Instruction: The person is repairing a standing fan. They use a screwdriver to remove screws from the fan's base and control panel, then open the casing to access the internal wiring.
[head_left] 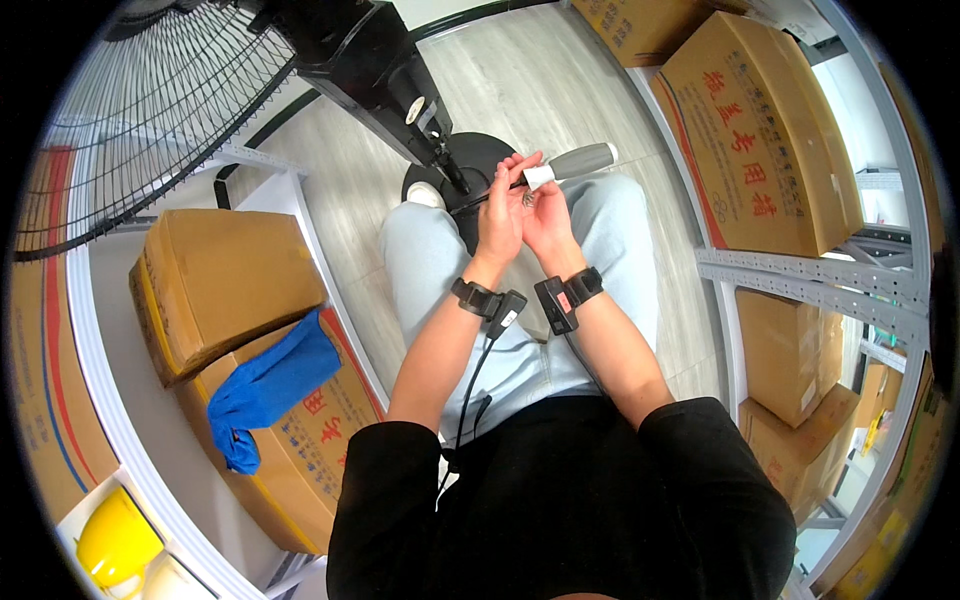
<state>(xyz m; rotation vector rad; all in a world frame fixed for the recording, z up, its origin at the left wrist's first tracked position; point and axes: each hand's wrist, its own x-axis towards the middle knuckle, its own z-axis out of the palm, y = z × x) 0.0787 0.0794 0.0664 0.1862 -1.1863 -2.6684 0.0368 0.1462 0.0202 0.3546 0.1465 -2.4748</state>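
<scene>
My left hand and my right hand meet in front of me, above my knees. Between them is a screwdriver with a grey handle and a white collar; its handle sticks out to the right. My right hand grips the tool near the collar, and a few small screws lie in its palm. The fingers of my left hand touch the shaft end. Just beyond the hands stands the black pole and motor housing of a standing fan, above its round black base.
The fan's wire grille fills the upper left. Cardboard boxes with a blue cloth sit on the left; more boxes rest on grey metal shelving at right. A yellow helmet lies lower left.
</scene>
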